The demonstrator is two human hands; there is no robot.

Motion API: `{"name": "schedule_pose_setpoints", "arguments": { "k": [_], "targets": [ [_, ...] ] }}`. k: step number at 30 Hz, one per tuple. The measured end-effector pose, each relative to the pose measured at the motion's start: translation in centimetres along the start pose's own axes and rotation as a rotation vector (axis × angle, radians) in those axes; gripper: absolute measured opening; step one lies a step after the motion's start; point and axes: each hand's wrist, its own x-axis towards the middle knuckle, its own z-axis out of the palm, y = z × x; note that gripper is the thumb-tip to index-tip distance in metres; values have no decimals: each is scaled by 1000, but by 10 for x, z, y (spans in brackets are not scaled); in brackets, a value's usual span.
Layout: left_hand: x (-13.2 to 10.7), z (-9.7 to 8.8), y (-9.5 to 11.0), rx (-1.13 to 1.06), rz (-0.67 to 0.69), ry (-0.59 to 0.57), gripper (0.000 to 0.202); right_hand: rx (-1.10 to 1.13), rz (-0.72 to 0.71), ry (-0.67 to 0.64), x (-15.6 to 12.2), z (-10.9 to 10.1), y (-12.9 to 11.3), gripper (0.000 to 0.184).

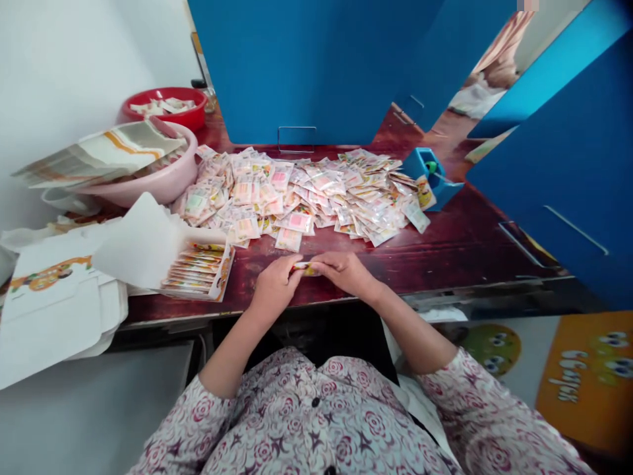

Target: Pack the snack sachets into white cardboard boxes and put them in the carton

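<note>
Between my two hands, close to the table's front edge, is a small sachet [307, 269], partly hidden by the fingers. My left hand [277, 282] pinches its left end. The right end is gripped by my right hand [347, 272]. Just beyond them spreads a heap of small clear-and-printed sachets [316, 188], some overlapping. To the left of my left hand, an open white box [223, 274] holds a row of similar sachets [192, 267] standing on edge, its lid flap [143, 234] raised.
Flattened white cartons [54, 290] are stacked at the left. Behind them stand a pink basin [173, 178] with a striped cloth [113, 155] over it and a red basin [198, 109]. Blue panels [306, 66] bound the back. A blue tape dispenser [418, 165] sits right of the heap. Another person's hand [498, 72] shows far right.
</note>
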Motion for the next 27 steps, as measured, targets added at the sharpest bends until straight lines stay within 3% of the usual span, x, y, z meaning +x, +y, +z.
{"name": "schedule_pose_setpoints", "arguments": {
  "k": [2, 5, 9, 12, 15, 18, 22, 24, 27],
  "targets": [
    [-5, -2, -1, -16, -17, -57, 13, 17, 55, 55, 8, -6, 4, 40],
    [-14, -4, -2, -52, -22, -45, 11, -133, 67, 197, 39, -11, 12, 33],
    [-17, -5, -2, -81, -66, -6, 10, -453, -43, 31, 92, 4, 13, 35],
    [-15, -7, -3, -69, -116, -33, 8, -618, -10, -55, 115, 15, 8, 28],
    [-16, -9, -4, -32, -76, -98, 8, -627, 65, -4, 109, 13, 4, 31],
    [-19, -9, -5, 1, 43, -27, 5, -519, 58, 5, 76, 4, -5, 32],
    [-22, -6, -7, -2, 159, 63, 8, -246, -95, -288, 33, -6, -21, 31],
    [-23, -4, -8, -63, 160, 52, 8, -123, -98, -376, 31, -7, -22, 34],
    [-24, -4, -9, -126, 144, 59, 8, -162, -56, -199, 57, -1, -15, 31]
  ]
}}
